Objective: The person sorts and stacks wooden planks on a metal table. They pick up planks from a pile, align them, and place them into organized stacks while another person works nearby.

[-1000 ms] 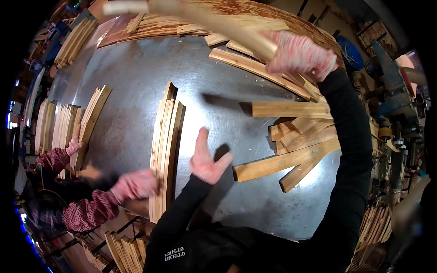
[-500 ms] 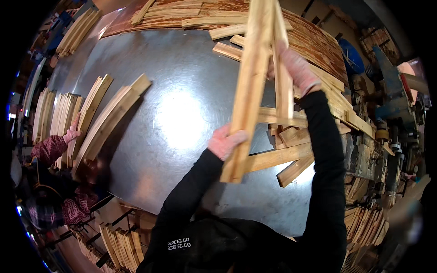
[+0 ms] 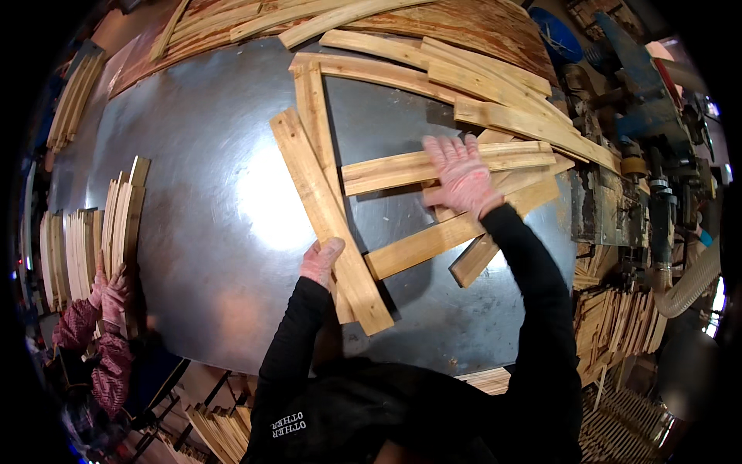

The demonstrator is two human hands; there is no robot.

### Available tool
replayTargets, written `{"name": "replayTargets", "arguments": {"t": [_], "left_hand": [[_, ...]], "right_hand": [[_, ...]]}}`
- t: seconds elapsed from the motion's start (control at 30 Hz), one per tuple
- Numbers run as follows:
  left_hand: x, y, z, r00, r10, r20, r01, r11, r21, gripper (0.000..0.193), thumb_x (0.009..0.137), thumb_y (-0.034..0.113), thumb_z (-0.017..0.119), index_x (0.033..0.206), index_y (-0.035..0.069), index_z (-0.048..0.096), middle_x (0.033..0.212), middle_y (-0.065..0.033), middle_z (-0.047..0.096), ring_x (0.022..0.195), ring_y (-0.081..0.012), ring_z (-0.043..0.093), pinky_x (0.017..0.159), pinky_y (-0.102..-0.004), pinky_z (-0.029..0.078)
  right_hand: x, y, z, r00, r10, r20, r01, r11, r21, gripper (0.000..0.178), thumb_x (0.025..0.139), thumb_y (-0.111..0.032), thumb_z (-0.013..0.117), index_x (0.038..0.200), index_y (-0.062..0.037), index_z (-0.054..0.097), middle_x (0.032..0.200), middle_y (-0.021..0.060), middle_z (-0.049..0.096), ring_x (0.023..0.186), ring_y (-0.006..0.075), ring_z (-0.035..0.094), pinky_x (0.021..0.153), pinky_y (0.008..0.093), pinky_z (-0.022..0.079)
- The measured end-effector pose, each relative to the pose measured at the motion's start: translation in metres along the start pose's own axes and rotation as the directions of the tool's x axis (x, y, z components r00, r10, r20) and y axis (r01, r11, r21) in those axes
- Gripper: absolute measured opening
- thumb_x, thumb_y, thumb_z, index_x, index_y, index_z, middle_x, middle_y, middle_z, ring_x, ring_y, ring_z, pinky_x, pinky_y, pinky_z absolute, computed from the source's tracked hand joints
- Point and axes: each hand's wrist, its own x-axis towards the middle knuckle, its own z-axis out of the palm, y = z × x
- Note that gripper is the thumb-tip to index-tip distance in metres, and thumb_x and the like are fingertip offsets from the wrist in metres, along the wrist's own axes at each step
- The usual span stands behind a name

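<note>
My gloved left hand [image 3: 321, 261] grips the edge of a wooden plank [image 3: 321, 205] near its lower end, thumb on top. This plank slants across another plank [image 3: 315, 116] that shows beneath it. Fingers spread, my gloved right hand [image 3: 464, 176] lies over a short plank [image 3: 386, 172] in the loose pile to the right; whether the palm presses on it I cannot tell. Below that hand, a further plank [image 3: 425, 246] points toward the held one, and a short offcut [image 3: 474, 261] sticks out under it.
A metal tabletop [image 3: 193, 255] carries all this. More planks [image 3: 502, 85] lie at the far right, beside machinery [image 3: 638, 147]. At the left, a co-worker's hands [image 3: 110, 294] touch upright stacked planks [image 3: 120, 216]. Stacked wood [image 3: 618, 325] stands low on the right.
The plank in my left hand has come down and tilted left. My right hand has let go of a raised plank and spread its fingers. The co-worker's nearer planks have shifted left against the stack.
</note>
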Motion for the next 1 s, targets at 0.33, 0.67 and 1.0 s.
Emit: {"name": "replayTargets", "arguments": {"t": [0.33, 0.67, 1.0], "left_hand": [[-0.028, -0.024, -0.084, 0.978, 0.119, -0.169, -0.079, 0.971, 0.226, 0.032, 0.087, 0.023, 0.072, 0.110, 0.002, 0.066, 0.095, -0.0016, 0.065, 0.080, -0.0116, 0.059, 0.074, -0.0284, 0.050], [-0.048, 0.000, -0.085, 0.984, 0.116, -0.139, -0.076, 0.961, 0.265, 0.029, 0.087, 0.022, 0.071, 0.108, 0.002, 0.065, 0.087, 0.0008, 0.065, 0.072, -0.0088, 0.057, 0.063, -0.0251, 0.046], [-0.041, -0.004, -0.083, 0.979, 0.164, -0.123, -0.127, 0.956, 0.266, 0.040, 0.089, 0.024, 0.071, 0.116, -0.004, 0.063, 0.094, -0.0029, 0.067, 0.078, -0.0094, 0.060, 0.071, -0.0252, 0.049]], "right_hand": [[0.031, 0.127, -0.044, 0.963, 0.261, -0.069, -0.266, 0.961, -0.079, 0.088, 0.072, -0.037, 0.078, 0.144, -0.0043, 0.040, 0.127, 0.0208, 0.058, 0.116, 0.0348, 0.056, 0.100, 0.0429, 0.045], [0.055, 0.144, -0.007, 0.925, 0.129, 0.356, -0.060, 0.978, -0.200, 0.105, 0.065, -0.022, 0.084, 0.152, -0.0090, 0.027, 0.114, 0.0228, 0.065, 0.102, 0.0391, 0.066, 0.085, 0.0446, 0.054], [0.018, -0.010, -0.008, 0.876, -0.397, 0.273, -0.477, -0.635, 0.608, 0.060, 0.078, -0.030, 0.079, 0.124, 0.0023, 0.058, 0.105, 0.0166, 0.068, 0.092, 0.0240, 0.068, 0.081, 0.0361, 0.059]]}}
